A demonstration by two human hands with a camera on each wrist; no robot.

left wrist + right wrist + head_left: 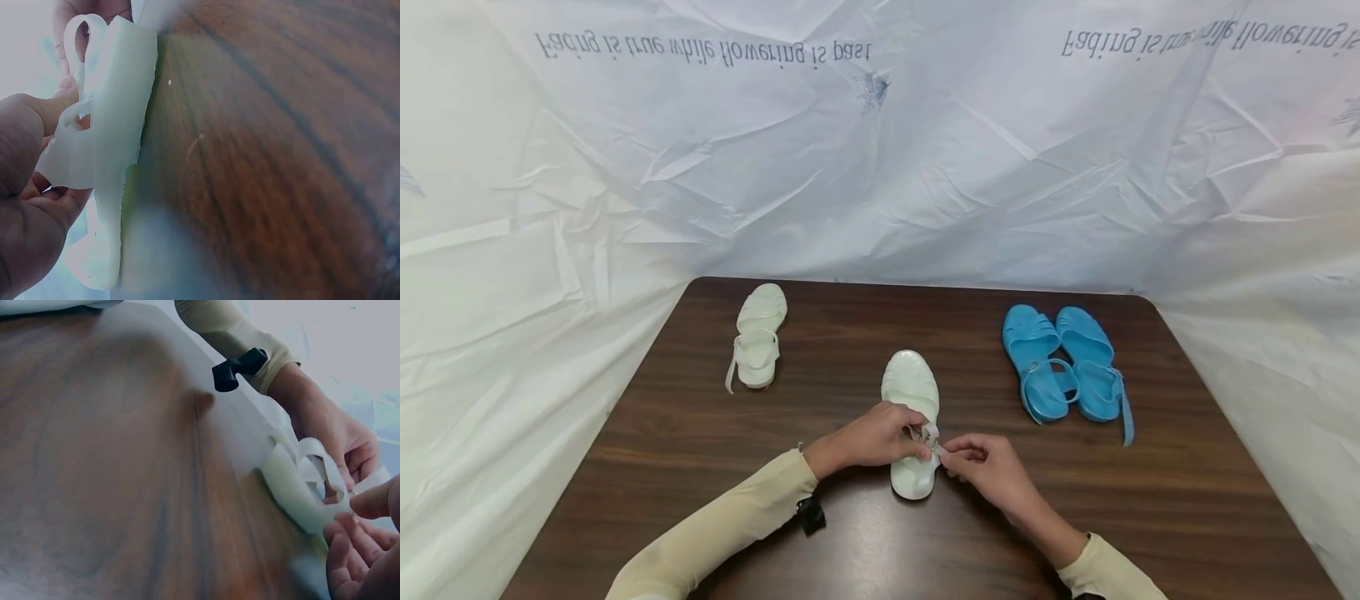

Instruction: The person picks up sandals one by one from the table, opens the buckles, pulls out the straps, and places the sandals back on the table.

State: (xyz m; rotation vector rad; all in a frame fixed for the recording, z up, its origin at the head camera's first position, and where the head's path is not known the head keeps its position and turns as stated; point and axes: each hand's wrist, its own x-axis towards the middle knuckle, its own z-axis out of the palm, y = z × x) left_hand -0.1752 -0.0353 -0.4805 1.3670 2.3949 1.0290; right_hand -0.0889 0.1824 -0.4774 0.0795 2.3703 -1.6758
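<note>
A white jelly sandal (pixel 910 375) lies sole down on the table, its toe pointing away from me. My left hand (pixel 880 437) reaches over its middle from the left and pinches the ankle strap near the buckle (pixel 931 442). From the right, my right hand (pixel 992 473) pinches the strap between thumb and fingers. In the left wrist view, the strap loop (pixel 78 40) stands up over the heel. The right wrist view shows both hands meeting at the strap (pixel 325 462); fingers partly hide the buckle there.
Another white sandal (pixel 762 308) stands at the back left, its strap end hanging loose. A pair of blue sandals (pixel 1030 333) sits at the right. Around the dark wooden table (pixel 715 442) hangs white printed sheeting (pixel 850 167).
</note>
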